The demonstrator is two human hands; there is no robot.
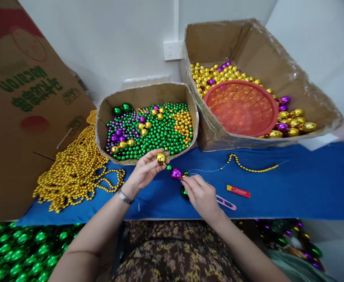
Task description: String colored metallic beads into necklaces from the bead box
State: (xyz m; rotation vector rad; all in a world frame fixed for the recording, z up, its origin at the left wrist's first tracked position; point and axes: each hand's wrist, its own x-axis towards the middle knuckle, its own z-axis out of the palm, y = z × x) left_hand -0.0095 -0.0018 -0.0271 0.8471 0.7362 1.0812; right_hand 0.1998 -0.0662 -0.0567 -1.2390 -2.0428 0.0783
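Observation:
My left hand (pixel 150 167) pinches a large gold bead (pixel 160 158) between thumb and fingers, just in front of the smaller box. Beside it on the same strand are a small green bead (pixel 169 167) and a large purple bead (pixel 176 174). My right hand (pixel 200 192) is closed at the strand just right of the purple bead; what its fingertips pinch is too small to make out. A large green bead (pixel 184 191) shows partly behind those fingers. A thin clear string (pixel 204 170) runs right to a row of small gold beads (pixel 249 168) on the blue cloth.
A cardboard box (pixel 147 94) holds green, purple and gold beads. A larger box (pixel 213 139) carries gold beads and a red basket (pixel 240 129). Gold bead strands (pixel 72 172) lie left. A red lighter (pixel 238 191) and pink tool (pixel 226 203) lie on the blue cloth (pixel 301 184).

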